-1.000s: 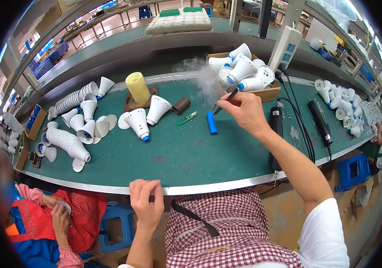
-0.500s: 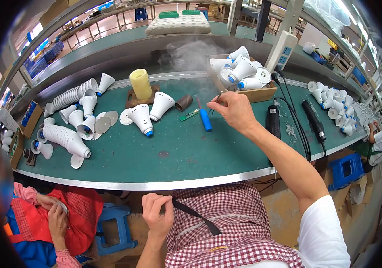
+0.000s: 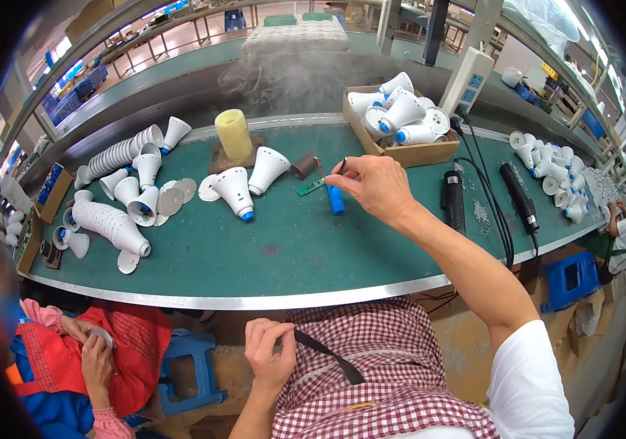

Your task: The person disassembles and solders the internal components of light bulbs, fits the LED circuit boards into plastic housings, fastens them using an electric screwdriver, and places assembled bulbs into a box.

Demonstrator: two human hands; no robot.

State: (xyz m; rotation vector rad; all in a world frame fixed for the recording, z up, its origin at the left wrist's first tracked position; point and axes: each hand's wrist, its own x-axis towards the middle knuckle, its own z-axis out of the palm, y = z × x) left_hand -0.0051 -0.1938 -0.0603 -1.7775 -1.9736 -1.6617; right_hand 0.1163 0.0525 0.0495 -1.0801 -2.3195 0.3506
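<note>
My right hand (image 3: 373,187) pinches dark tweezers (image 3: 342,165) above the green table. Just left of its fingertips lie a blue cylinder (image 3: 335,200) and a thin green circuit board (image 3: 311,187). A brown tube (image 3: 302,165) rests behind the board. Near my apron, below the table edge, my left hand (image 3: 270,353) has its fingers curled together; what they hold, if anything, is hidden. Two white lamp housings, one with a blue tip (image 3: 233,192) and one behind it (image 3: 268,170), lie left of the board, near a yellow cylinder (image 3: 233,135) on a brown base.
A cardboard box (image 3: 414,153) of white housings stands at the back, beside a power strip (image 3: 467,82). Two black electric screwdrivers (image 3: 453,202) (image 3: 519,197) lie at right with cables. More housings (image 3: 111,231) cover the left. A co-worker's hands (image 3: 95,355) are at lower left.
My right hand has moved left with the tweezers, toward the circuit board. My left hand has dropped from the table edge and shifted right. The smoke has drifted left and spread.
</note>
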